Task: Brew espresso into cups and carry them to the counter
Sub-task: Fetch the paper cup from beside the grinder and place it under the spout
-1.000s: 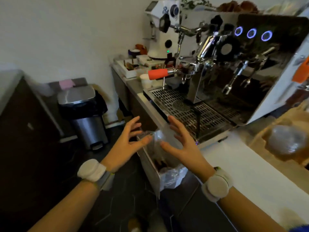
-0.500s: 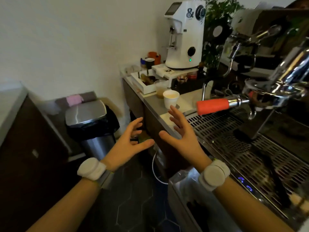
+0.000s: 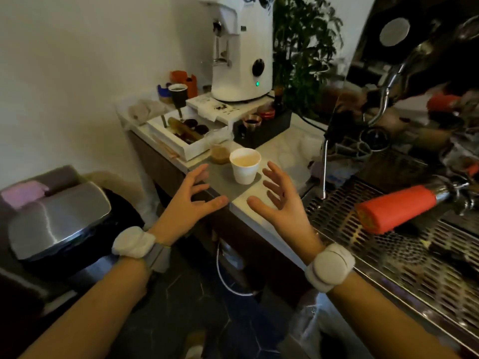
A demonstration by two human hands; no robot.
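A white paper cup [image 3: 244,165] with light brown coffee stands on the counter [image 3: 285,149], left of the espresso machine's metal drip grate [image 3: 388,239]. My left hand [image 3: 188,203] hovers open just left of and below the cup, fingers spread. On the cup's right my right hand [image 3: 281,203] is open too, palm turned toward it. Neither hand touches the cup. An orange-handled portafilter [image 3: 396,207] is locked into the machine at the right, sticking out over the grate.
A white grinder [image 3: 241,47] stands at the back, with a white tray of tools [image 3: 181,136], a black tamping stand [image 3: 261,128] and a plant [image 3: 303,47] nearby. A steel pedal bin [image 3: 57,216] sits on the floor at left. A steam wand [image 3: 324,167] hangs by the grate.
The view has moved left and closer along the counter, away from the knock drawer. Both open hands have come up to either side of the white cup.
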